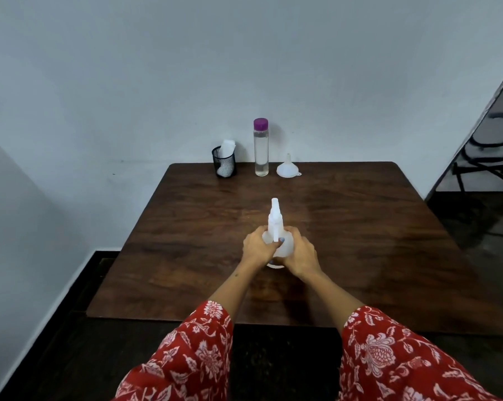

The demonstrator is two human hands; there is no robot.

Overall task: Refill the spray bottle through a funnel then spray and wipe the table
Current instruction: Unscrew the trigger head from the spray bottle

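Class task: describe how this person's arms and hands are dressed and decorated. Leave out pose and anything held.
Both arms wear loose red sleeves printed with white flowers and leaves, the left sleeve and right sleeve ending short of the wrists, so the forearms are bare. A fingernail on the right hand is painted pale blue. No rings, watch or bracelets show on it or on the left hand.

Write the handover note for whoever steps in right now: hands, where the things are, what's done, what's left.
Left hand and right hand: both grip the white spray bottle, upright on the table at mid-table, sprayer head on.
Along the far edge: clear bottle with purple cap on, holding clear liquid; white funnel resting wide end down to its right; black mesh cup with white cloth to its left.
Done: nothing visible beyond taking hold of the spray bottle.
Left: take off the sprayer head, seat the funnel, pour, close, spray, wipe.
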